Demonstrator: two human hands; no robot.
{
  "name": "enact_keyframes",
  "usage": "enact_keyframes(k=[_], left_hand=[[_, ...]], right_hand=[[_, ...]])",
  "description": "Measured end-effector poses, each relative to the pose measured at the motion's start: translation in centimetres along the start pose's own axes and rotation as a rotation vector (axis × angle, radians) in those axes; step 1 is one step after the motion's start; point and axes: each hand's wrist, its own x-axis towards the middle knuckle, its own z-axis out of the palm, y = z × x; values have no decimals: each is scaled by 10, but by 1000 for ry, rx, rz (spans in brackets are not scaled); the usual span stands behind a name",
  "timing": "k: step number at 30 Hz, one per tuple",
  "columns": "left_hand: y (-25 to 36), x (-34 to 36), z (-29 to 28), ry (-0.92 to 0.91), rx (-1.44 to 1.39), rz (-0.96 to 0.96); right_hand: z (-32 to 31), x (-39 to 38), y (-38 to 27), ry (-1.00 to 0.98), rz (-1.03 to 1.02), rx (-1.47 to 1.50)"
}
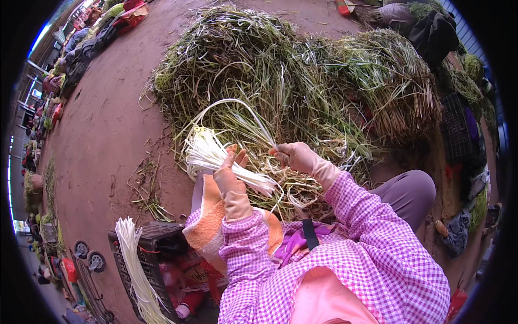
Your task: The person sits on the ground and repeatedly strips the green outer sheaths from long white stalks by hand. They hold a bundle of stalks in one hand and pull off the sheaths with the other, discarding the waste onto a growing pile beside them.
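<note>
My left hand [232, 181], in an orange-tan glove, is wrapped round a thick bunch of blanched chives [208, 154], pale white with yellowish tips. The bunch lies slantwise over my lap, its cut ends pointing to the right. My right hand [299, 157], gloved alike, pinches the end of a few long chive stalks [237, 101] that arch up and over to the left, towards the tips of the bunch. An orange and white towel [211, 202] covers my leg below the left hand.
A big heap of green and dry chive leaves [253, 70] spreads before me. At left, another pale bunch [135, 264] lies across a black crate [156, 237] with red packages below. Wheels of a hand cart [96, 261] stand farther left; a dark crate [458, 127] is at right.
</note>
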Motion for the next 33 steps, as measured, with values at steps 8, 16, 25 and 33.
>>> enact_keyframes(k=[8, 16, 25, 33], left_hand=[[-17, 13, 5, 32, -116, 29], [-17, 25, 12, 13, -334, 14], [-16, 21, 13, 52, -56, -44], [-30, 13, 15, -32, 121, -139]], right_hand=[[-17, 61, 10, -380, 350, 596], [34, 98, 48, 134, 353, -162], [-27, 49, 15, -23, 126, 866], [-11, 1, 12, -246, 263, 695]])
